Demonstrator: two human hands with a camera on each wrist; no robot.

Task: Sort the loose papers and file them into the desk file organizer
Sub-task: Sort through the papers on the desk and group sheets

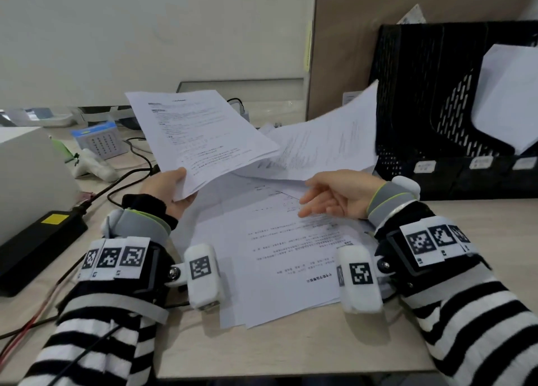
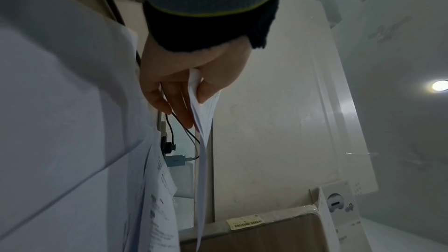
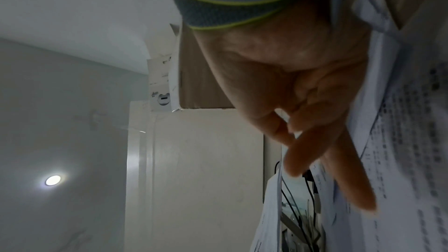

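1. My left hand (image 1: 167, 189) pinches a thin sheaf of printed sheets (image 1: 201, 135) at its near corner, thumb on top and fingers beneath, holding it raised above the desk (image 1: 262, 353).
2. My right hand (image 1: 340, 195) holds nothing; its fingers are extended and loosely spread just above the loose papers (image 1: 279, 254) spread on the desk between my wrists. Whether the fingertips touch the top page, I cannot tell.
3. A blurred sheet (image 1: 329, 141) lies lifted beyond the right hand, toward the black mesh file organizer (image 1: 431, 94) at right, in which one white sheet (image 1: 506, 100) stands.
4. Small white labels (image 1: 481, 162) on the organizer's front are too blurred to read.
5. Left of the papers: a black power adapter (image 1: 37, 240) with a yellow sticker, cables (image 1: 128, 179), and a blue desk calendar (image 1: 100, 141).
6. The printed text is not legible.
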